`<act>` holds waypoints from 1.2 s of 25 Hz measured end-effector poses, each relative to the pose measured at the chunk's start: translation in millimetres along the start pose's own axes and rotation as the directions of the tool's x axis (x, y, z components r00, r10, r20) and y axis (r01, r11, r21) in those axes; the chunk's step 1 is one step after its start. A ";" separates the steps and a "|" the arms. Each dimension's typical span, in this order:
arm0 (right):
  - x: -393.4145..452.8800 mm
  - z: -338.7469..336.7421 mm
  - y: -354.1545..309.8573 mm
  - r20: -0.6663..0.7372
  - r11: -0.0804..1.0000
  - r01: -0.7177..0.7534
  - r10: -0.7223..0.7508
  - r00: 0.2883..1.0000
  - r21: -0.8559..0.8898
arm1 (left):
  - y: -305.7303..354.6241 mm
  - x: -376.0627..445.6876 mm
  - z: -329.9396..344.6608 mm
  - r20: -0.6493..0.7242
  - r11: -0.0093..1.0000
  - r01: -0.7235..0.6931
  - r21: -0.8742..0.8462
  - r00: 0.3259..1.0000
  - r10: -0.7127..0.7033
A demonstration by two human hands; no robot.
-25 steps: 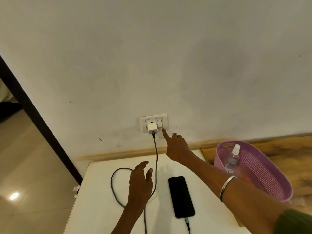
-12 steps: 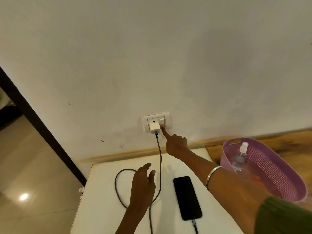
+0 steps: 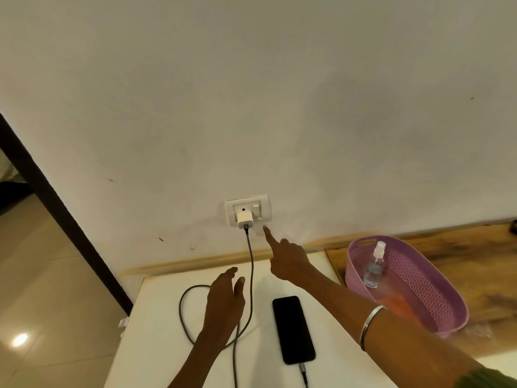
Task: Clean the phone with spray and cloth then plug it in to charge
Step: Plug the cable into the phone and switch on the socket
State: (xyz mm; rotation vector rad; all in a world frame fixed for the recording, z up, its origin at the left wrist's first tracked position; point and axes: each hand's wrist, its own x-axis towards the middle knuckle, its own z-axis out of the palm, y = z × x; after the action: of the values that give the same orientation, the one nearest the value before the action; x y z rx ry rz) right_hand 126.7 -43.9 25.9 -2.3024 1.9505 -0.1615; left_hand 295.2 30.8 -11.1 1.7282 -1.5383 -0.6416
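There was one phone lying on one white table, and one charging cable ran to it from one white charger in one wall socket plate, which carried one switch. Two hands showed: one left hand and one right hand, the latter wearing one ring and one metal bangle. One purple basket held one spray bottle.
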 end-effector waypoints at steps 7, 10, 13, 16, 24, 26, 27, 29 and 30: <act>-58.9 8.3 26.1 0.058 0.994 -0.074 0.070 0.996 0.079 | -12.9 -28.2 -8.9 0.033 0.999 0.049 -0.006 0.998 -0.048; -89.3 22.4 42.0 0.115 0.959 -0.188 0.166 0.979 0.214 | -25.1 -45.5 -10.9 0.036 0.997 0.070 0.027 0.997 -0.071; -123.3 49.7 50.9 0.191 0.905 -0.298 0.249 0.950 0.303 | -48.4 -66.0 -8.2 0.074 0.989 0.118 0.085 0.989 -0.124; -154.2 79.8 50.5 0.247 0.842 -0.397 0.324 0.913 0.365 | -69.8 -84.3 -0.5 0.126 0.977 0.129 0.168 0.981 -0.151; -193.4 110.8 28.4 0.223 0.744 -0.483 0.430 0.875 0.461 | -88.0 -95.5 14.1 0.161 0.966 0.101 0.237 0.977 -0.141; -197.2 113.1 22.4 0.204 0.739 -0.494 0.453 0.868 0.458 | -88.4 -92.6 16.1 0.124 0.971 0.093 0.219 0.985 -0.122; -199.2 114.2 19.3 0.196 0.742 -0.495 0.459 0.867 0.453 | -88.3 -90.9 16.9 0.099 0.975 0.095 0.203 0.988 -0.117; -201.7 116.1 14.4 0.177 0.750 -0.487 0.460 0.870 0.448 | -86.7 -85.3 17.9 0.047 0.978 0.106 0.181 0.992 -0.116; -202.3 117.6 13.3 0.168 0.752 -0.483 0.460 0.872 0.448 | -85.1 -81.8 18.1 0.024 0.977 0.114 0.180 0.992 -0.120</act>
State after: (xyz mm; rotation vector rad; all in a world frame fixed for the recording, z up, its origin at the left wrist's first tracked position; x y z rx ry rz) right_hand 99.1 156.1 -93.1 -1.4423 2.1008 -0.4725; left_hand 320.9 109.9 -96.9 1.9631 -1.5670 -0.6107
